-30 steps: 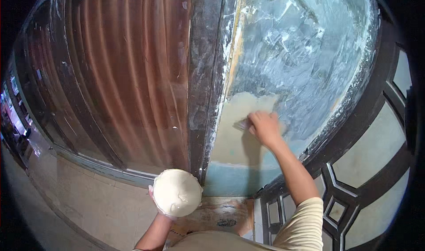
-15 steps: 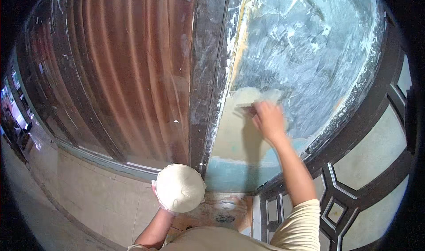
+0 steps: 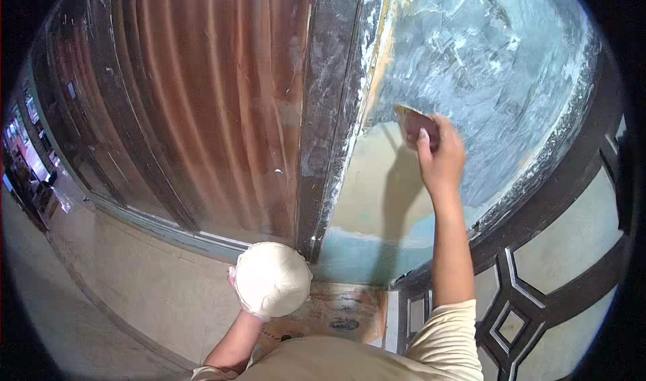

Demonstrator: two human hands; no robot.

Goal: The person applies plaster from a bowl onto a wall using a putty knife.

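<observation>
My right hand (image 3: 441, 154) grips a flat spreader (image 3: 413, 124), reddish with a pale edge, against or just off the upper edge of a beige putty patch (image 3: 363, 182) on the wall panel (image 3: 464, 65). That panel is mottled grey-blue with white smears, pale turquoise below the patch. My left hand (image 3: 237, 292) holds a round load of cream putty (image 3: 270, 279) low in the view; whatever carries the putty, and most of the fingers, are hidden beneath it.
A brown panel (image 3: 202, 98) with dark frames and vertical folds stands left. A dark door with pale panels (image 3: 565, 233) is at the right. Below are a tiled floor (image 3: 148, 260) and a stained board (image 3: 343, 314). A bright opening (image 3: 23, 152) shows far left.
My right hand has moved up and rightward with the spreader, whose face now shows. The beige patch reaches slightly higher. The view has shifted a little; my left hand still holds the putty.
</observation>
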